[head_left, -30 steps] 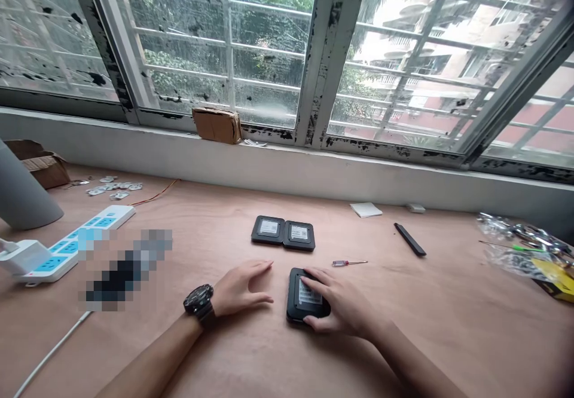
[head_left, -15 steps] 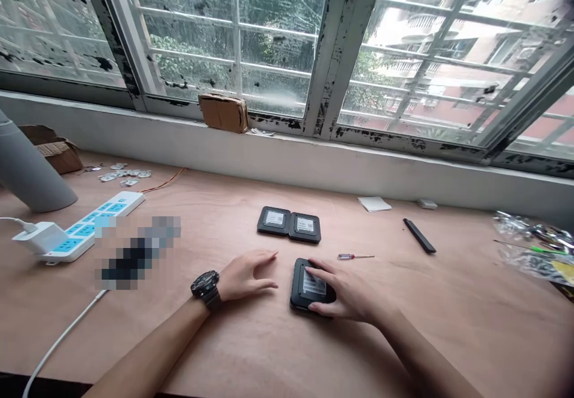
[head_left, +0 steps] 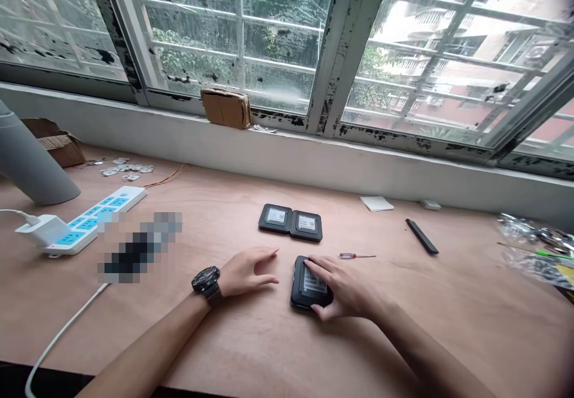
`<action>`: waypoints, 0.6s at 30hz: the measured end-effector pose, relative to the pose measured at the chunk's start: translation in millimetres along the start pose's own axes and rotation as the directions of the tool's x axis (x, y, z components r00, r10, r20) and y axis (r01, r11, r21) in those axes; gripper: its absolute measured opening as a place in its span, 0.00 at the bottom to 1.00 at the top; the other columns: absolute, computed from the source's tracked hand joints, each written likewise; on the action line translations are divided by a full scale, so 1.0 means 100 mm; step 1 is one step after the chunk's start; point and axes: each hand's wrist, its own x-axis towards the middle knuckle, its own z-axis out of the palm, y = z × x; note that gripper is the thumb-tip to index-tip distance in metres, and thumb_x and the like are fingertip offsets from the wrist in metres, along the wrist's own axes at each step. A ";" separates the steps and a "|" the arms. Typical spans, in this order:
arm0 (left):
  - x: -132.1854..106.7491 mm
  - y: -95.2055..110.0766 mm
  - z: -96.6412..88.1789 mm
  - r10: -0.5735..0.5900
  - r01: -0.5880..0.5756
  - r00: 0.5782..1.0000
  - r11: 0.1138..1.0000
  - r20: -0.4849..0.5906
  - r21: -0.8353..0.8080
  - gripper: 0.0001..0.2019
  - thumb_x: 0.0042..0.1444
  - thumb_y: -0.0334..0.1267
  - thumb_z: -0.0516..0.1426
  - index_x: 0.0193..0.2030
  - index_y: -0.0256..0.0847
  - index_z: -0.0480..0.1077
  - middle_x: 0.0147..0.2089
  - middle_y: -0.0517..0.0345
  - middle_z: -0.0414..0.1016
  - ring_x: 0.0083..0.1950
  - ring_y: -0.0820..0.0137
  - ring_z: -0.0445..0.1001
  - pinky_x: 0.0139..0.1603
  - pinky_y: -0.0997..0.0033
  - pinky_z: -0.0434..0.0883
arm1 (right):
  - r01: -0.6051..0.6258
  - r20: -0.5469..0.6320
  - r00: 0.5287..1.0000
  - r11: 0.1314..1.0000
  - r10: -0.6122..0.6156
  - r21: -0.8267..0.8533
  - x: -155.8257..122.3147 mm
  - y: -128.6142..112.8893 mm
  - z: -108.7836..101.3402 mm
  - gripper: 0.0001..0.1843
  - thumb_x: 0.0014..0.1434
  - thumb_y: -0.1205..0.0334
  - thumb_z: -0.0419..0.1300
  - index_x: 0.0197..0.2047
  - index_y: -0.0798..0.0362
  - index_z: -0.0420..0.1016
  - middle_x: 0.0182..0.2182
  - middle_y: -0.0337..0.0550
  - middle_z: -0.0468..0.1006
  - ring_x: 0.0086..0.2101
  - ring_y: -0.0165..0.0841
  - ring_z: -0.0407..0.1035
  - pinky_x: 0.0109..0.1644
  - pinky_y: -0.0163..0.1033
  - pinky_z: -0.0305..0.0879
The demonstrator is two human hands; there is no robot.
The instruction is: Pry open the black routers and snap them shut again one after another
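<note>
Under my right hand [head_left: 345, 287] lies a flat black case with rounded corners and a white printed label [head_left: 309, 287] on top. My right thumb is at its near edge and the fingers reach over its far right side, gripping it on the table. To the left of it, my left hand [head_left: 246, 272] rests on the table with thumb and fingers apart, holding nothing; a black watch [head_left: 207, 282] is on that wrist. Two similar black cases with labels [head_left: 290, 223] lie side by side farther back. A small screwdriver [head_left: 357, 256] lies just beyond my right hand.
On the left are a white power strip [head_left: 99, 219] with a plugged adapter, a blurred-out object [head_left: 139, 251] and a grey cylinder [head_left: 38, 159]. A black bar [head_left: 421, 236], white paper [head_left: 376, 204] and plastic bags [head_left: 538, 260] lie to the right. A cardboard box [head_left: 226, 109] stands on the sill.
My right thumb and fingers have shifted slightly on the case, and my hand sits a little farther right on it. My left hand has barely moved. The view has shifted slightly.
</note>
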 end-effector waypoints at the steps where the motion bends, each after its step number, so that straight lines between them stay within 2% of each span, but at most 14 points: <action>1: 0.00 0.00 0.00 -0.001 0.001 1.000 1.000 0.000 -0.001 0.34 0.59 0.58 0.64 0.67 0.45 0.67 0.68 0.50 0.69 0.67 0.56 0.70 0.68 0.56 0.67 | 0.009 -0.010 1.000 1.000 -0.009 -0.003 0.00 0.01 -0.02 0.53 0.48 0.48 0.68 0.73 0.56 0.57 0.69 0.58 0.62 0.64 0.55 0.60 0.67 0.55 0.60; 7: 0.00 0.01 -0.01 0.003 -0.003 1.000 1.000 0.001 -0.002 0.33 0.60 0.57 0.64 0.68 0.45 0.67 0.69 0.51 0.68 0.67 0.56 0.69 0.68 0.56 0.66 | 0.015 -0.085 0.996 1.000 -0.016 -0.011 -0.06 -0.02 -0.11 0.53 0.49 0.48 0.67 0.74 0.53 0.54 0.69 0.57 0.62 0.64 0.55 0.61 0.66 0.57 0.61; 12: -0.01 0.00 0.00 0.013 -0.014 1.000 1.000 -0.011 -0.007 0.33 0.60 0.57 0.64 0.67 0.45 0.68 0.68 0.50 0.69 0.67 0.55 0.70 0.68 0.55 0.66 | 0.018 -0.044 0.999 0.999 -0.019 -0.033 -0.03 -0.07 0.00 0.52 0.47 0.47 0.68 0.72 0.57 0.60 0.67 0.59 0.65 0.62 0.55 0.63 0.65 0.55 0.62; 18: 0.00 0.00 0.00 0.009 -0.009 1.000 1.000 -0.014 0.008 0.32 0.60 0.56 0.64 0.67 0.45 0.68 0.67 0.50 0.70 0.67 0.55 0.70 0.68 0.54 0.67 | 0.008 -0.043 0.999 1.000 -0.009 -0.016 0.00 -0.06 0.06 0.52 0.47 0.47 0.67 0.72 0.56 0.60 0.67 0.58 0.65 0.63 0.55 0.62 0.66 0.55 0.62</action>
